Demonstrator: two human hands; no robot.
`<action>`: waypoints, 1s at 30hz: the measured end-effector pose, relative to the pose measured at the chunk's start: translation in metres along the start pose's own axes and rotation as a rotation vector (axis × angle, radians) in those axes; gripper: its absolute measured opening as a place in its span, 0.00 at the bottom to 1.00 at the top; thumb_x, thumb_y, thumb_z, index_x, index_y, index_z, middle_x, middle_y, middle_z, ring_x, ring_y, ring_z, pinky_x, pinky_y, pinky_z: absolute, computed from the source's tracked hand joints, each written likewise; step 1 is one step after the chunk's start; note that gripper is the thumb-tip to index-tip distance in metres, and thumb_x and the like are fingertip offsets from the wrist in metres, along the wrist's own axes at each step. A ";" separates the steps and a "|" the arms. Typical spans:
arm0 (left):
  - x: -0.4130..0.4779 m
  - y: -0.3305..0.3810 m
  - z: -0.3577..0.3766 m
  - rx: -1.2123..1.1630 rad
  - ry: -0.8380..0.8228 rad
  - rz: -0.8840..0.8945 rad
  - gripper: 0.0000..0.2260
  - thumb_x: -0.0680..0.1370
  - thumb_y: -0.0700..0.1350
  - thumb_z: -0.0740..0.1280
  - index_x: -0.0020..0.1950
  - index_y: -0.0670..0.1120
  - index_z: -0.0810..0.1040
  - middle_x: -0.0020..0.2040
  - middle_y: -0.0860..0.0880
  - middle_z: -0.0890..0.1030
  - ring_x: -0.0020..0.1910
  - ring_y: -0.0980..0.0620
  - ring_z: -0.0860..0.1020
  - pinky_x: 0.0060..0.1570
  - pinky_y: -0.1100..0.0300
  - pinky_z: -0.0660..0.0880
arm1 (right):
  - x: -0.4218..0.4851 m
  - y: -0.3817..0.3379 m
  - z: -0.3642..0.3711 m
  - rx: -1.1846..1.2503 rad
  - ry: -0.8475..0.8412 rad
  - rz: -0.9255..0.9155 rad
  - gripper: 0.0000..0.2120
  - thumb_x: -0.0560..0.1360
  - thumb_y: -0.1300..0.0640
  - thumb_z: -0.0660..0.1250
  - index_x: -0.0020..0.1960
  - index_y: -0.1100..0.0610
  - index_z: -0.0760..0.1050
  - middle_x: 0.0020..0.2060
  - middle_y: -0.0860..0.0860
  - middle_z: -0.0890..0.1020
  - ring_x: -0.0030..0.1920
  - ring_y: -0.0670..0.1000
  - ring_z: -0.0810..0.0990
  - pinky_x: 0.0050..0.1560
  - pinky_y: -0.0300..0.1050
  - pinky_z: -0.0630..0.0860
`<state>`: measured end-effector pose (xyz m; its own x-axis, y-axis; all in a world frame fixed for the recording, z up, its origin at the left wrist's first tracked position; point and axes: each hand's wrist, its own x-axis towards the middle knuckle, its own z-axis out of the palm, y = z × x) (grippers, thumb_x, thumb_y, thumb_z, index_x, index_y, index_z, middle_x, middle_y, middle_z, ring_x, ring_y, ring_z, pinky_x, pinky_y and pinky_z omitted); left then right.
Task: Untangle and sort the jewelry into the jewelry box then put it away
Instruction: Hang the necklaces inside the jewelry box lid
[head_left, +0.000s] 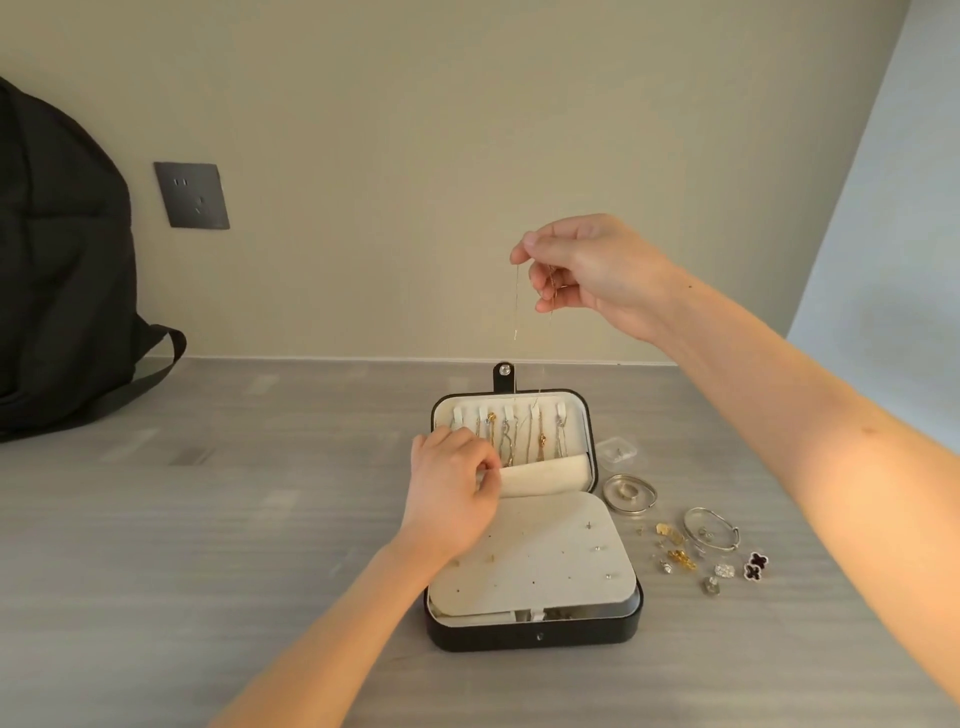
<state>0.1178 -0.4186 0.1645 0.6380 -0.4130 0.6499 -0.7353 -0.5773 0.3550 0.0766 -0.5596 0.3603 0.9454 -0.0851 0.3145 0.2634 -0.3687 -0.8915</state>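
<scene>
A black jewelry box (532, 631) lies open on the grey table, its lid flat against the far side. Several chains (511, 439) hang on the lid's white hooks above a cream pouch (545, 475). My left hand (452, 493) pinches the pouch's left edge. High above the box, my right hand (587, 270) pinches a thin gold necklace (517, 301), whose strands dangle down toward the lid. A cream earring panel (540, 556) with a few studs covers the box's base.
Loose jewelry lies right of the box: two silver bangles (629, 493), gold earrings (675, 551), dark clover earrings (756, 565), a small clear case (617, 450). A black backpack (57, 270) leans on the wall at far left, beside a grey wall socket (192, 196).
</scene>
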 end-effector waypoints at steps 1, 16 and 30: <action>-0.001 0.001 0.000 0.001 0.029 0.015 0.05 0.69 0.41 0.64 0.34 0.49 0.76 0.34 0.55 0.75 0.38 0.52 0.73 0.42 0.60 0.60 | 0.000 0.000 0.001 -0.009 -0.007 -0.002 0.10 0.79 0.59 0.60 0.42 0.59 0.76 0.29 0.51 0.74 0.27 0.47 0.71 0.35 0.40 0.77; -0.004 0.005 -0.004 0.018 0.085 0.069 0.08 0.67 0.48 0.59 0.32 0.49 0.75 0.33 0.56 0.74 0.37 0.53 0.72 0.42 0.60 0.62 | -0.009 0.016 0.007 -0.201 -0.049 0.018 0.09 0.78 0.59 0.62 0.44 0.61 0.78 0.29 0.51 0.75 0.27 0.49 0.73 0.40 0.46 0.75; -0.004 0.006 -0.005 0.019 0.069 0.056 0.09 0.67 0.48 0.58 0.33 0.49 0.76 0.33 0.56 0.75 0.37 0.54 0.72 0.42 0.60 0.65 | -0.007 0.002 -0.002 -0.219 0.037 -0.021 0.09 0.78 0.59 0.61 0.45 0.61 0.78 0.29 0.51 0.74 0.27 0.48 0.72 0.38 0.42 0.76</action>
<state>0.1094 -0.4165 0.1672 0.5785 -0.3954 0.7134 -0.7642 -0.5685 0.3046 0.0700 -0.5618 0.3574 0.9315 -0.1072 0.3475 0.2314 -0.5624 -0.7938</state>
